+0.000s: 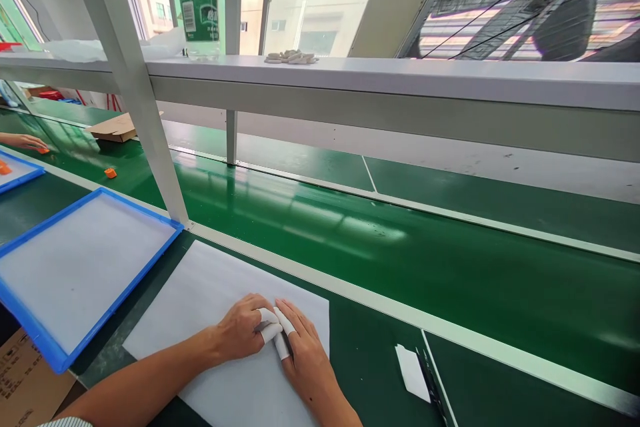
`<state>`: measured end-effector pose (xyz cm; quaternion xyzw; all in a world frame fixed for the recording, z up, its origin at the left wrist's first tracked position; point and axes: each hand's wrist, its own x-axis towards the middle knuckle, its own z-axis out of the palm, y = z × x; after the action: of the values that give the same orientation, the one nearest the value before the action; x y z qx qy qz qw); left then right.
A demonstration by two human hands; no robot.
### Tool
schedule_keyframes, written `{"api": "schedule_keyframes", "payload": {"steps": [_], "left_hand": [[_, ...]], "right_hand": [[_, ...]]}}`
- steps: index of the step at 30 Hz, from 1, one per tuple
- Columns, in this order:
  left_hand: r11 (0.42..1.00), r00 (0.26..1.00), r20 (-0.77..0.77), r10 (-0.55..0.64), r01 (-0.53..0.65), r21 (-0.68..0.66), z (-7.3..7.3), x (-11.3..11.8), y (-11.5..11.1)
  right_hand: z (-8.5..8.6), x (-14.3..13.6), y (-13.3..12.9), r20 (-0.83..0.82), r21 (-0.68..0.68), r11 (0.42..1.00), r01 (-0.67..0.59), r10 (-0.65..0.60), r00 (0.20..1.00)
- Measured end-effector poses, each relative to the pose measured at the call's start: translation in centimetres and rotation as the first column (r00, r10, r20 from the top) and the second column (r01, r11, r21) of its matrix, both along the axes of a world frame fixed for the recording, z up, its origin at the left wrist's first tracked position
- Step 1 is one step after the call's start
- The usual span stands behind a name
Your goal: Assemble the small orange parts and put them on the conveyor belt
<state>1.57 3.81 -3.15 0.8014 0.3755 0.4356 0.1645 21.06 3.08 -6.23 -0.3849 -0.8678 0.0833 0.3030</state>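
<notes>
My left hand and my right hand meet over a white sheet on the green worktop. White finger coverings wrap the thumb and index finger of each hand. The left fingers are bent into a pinch, their tips against the right hand's covered fingers. On the right hand the fingers lie close together, pointing away from me. Anything between the fingertips is hidden.
Left of the sheet lies a blue-framed white tray. Beyond runs a green conveyor belt carrying an orange piece; a co-worker's hand reaches over it. A white card lies right. A post and shelf stand ahead.
</notes>
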Motion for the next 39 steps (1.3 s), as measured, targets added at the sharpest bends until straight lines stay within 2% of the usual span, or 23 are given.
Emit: {"api": "schedule_keyframes", "payload": {"steps": [8,14,24,30,39], "left_hand": [[0.999,0.998,-0.051,0.033,-0.034,-0.015,0.2,0.0,-0.3],[0.998,0.993,-0.099,0.064,-0.066,-0.019,0.5,0.0,-0.4],[0.999,0.998,-0.052,-0.045,0.045,-0.004,0.6,-0.2,-0.1],[0.995,0.995,-0.057,-0.078,0.074,-0.068,0.3,-0.4,-0.2],[0.997,0.998,-0.053,-0.029,0.025,-0.072,0.8,-0.1,-0.5]], "right_hand": [[-0.5,-0.3,-0.2,-0.042,0.012,1.0,0.02,-0.02,0.999],[0.3,-0.3,-0.2,-0.013,0.003,1.0,0.025,-0.025,1.0],[1.4,-0.4,-0.4,0.0,-0.02,0.999,0.024,-0.024,1.0],[0.5,-0.3,-0.3,-0.017,-0.009,1.0,0.007,-0.007,1.0],[-0.8,-0.3,-0.2,-0.051,-0.01,1.0,0.019,-0.019,0.999]]}}
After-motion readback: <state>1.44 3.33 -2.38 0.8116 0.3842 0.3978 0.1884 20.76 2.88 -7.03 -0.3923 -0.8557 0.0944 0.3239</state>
